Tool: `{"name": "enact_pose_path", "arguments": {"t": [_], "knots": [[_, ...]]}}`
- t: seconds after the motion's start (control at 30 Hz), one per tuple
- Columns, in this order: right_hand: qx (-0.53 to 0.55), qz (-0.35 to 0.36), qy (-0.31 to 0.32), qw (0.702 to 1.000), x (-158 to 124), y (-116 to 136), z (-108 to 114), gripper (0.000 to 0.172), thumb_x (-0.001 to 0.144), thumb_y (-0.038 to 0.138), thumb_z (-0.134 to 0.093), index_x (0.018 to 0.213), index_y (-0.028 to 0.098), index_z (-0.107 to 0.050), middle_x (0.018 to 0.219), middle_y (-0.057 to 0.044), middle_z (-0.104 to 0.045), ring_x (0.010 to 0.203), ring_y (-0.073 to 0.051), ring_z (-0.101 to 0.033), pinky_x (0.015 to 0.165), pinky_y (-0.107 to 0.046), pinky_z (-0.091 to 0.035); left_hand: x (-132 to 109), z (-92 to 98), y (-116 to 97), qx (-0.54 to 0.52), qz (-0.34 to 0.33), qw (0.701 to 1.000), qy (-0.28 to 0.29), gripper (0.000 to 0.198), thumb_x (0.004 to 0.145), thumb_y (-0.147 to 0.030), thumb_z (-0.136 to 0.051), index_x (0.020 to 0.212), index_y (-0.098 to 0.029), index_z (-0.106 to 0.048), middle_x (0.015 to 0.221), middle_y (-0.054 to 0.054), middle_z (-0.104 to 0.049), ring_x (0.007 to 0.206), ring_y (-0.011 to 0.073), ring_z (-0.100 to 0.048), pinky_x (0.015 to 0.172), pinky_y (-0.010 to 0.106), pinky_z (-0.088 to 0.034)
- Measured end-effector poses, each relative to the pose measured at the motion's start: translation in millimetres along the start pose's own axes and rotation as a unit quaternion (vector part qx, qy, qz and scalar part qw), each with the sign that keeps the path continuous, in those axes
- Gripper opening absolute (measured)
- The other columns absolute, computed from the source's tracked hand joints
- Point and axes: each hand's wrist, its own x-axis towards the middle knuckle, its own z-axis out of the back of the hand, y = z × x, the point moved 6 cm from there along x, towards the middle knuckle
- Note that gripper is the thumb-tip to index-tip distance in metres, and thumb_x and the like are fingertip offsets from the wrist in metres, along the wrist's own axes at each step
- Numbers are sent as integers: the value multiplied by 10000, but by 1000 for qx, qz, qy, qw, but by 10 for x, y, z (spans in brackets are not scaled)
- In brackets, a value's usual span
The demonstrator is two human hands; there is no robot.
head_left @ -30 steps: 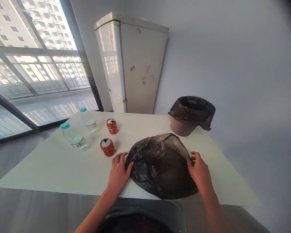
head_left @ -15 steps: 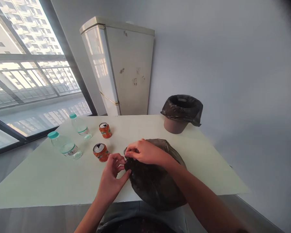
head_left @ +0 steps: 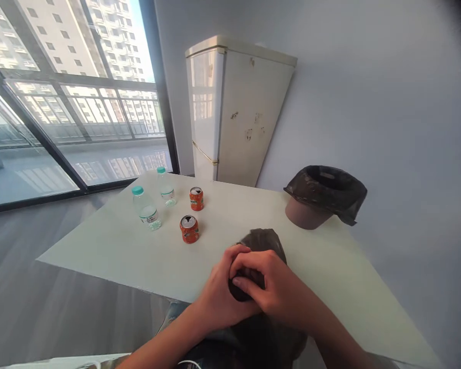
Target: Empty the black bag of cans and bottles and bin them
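A dark, thin plastic bag (head_left: 266,241) is bunched at the table's near edge, part of it hanging below. My left hand (head_left: 223,292) is closed around the gathered bag from the left. Curled over the same spot from the right, my right hand (head_left: 267,281) has its thumb and fingers on the plastic. The two hands touch, and they cover much of the bag. To the left stand two open orange soda cans, a nearer can (head_left: 189,229) and a farther can (head_left: 196,199).
Two clear bottles with teal caps, a nearer bottle (head_left: 146,209) and a farther bottle (head_left: 166,187), stand left on the pale table (head_left: 111,251). A mauve bin (head_left: 306,212) lined with a black bag (head_left: 330,187) is back right. Behind stands a white fridge (head_left: 249,107).
My hands have come together, and the bag is gathered smaller between them and lower toward me. The view has turned left, so the cans, bottles and bin appear farther right.
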Motion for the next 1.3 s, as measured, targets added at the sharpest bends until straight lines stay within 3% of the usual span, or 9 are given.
{"name": "enact_pose_path", "arguments": {"t": [0.23, 0.4, 0.6, 0.7, 0.8, 0.9, 1.07, 1.17, 1.3], "knots": [[9, 37, -153, 988, -158, 95, 478, 90, 1004, 238, -653, 1046, 244, -732, 952, -10, -703, 876, -183, -648, 791, -282, -515, 69, -334, 314, 3, 26, 996, 83, 185, 743, -118, -713, 919, -168, -679, 998, 72, -690, 984, 258, -640, 899, 375, -550], [54, 42, -127, 990, -91, -272, 407, 961, 777, 575, -926, 1573, 295, -466, 1559, -106, -495, 1389, -331, -488, 1102, -427, -478, 44, -167, 254, -35, 42, 998, 27, 398, 800, -109, -661, 1191, -185, -669, 1228, 104, -687, 1152, 287, -623, 1027, 414, -521], [340, -71, -163, 924, 112, -471, -59, 395, 1033, 599, -630, 983, 209, -661, 764, -15, -659, 664, -191, -628, 675, -339, -564, -30, -434, 179, -96, 62, 978, 172, 216, 736, -124, -678, 946, -162, -641, 926, 56, -670, 829, 192, -603, 694, 267, -494], [439, -18, -264, 859, 127, -392, 272, 354, 971, 540, -746, 948, 248, -548, 609, 102, -397, 438, -87, -315, 433, -204, -340, -161, -633, 340, -106, 82, 961, 241, 169, 717, -108, -665, 736, -185, -516, 687, -22, -499, 637, 108, -435, 565, 236, -355], [289, 87, -377, 876, -54, -244, 741, 266, 1030, 451, -683, 938, 253, -530, 640, 94, -320, 475, -95, -256, 437, -199, -249, -328, -729, 552, -139, 134, 938, 287, 213, 743, -130, -641, 684, -195, -448, 613, -51, -406, 565, 82, -343, 525, 237, -272], [-117, 182, -249, 944, -187, -23, 593, 66, 1066, 264, -568, 1018, 233, -602, 743, 16, -527, 590, -149, -468, 527, -260, -376, -485, -684, 668, -287, 238, 875, 308, 186, 771, -240, -721, 819, -193, -547, 583, -62, -477, 501, 84, -380, 501, 228, -267], [-550, 234, 55, 800, -373, -200, -277, 221, 1008, 24, -469, 1021, 154, -646, 894, -67, -667, 722, -211, -574, 588, -329, -425, -538, -469, 727, -534, 354, 747, 176, 666, 789, -817, -702, 869, -165, -596, 669, -26, -518, 607, 122, -496, 609, 250, -428], [-517, 224, 124, 817, -433, -215, -307, 314, 992, 90, -541, 1297, 109, -613, 1179, -144, -709, 1074, -293, -639, 915, -441, -519, -483, -431, 716, -499, 313, 789, 173, 624, 776, -698, -824, 1078, -178, -657, 917, 23, -664, 970, 212, -650, 955, 343, -506], [-435, 185, 161, 867, -438, -275, -80, 977, 878, 285, -723, 1678, 91, -198, 1625, -203, -446, 1538, -411, -295, 1253, -617, -226, -397, -409, 623, -353, 278, 860, 244, 671, 735, -336, -916, 1331, -219, -633, 1191, 57, -708, 1154, 272, -633, 1028, 410, -487]]}}
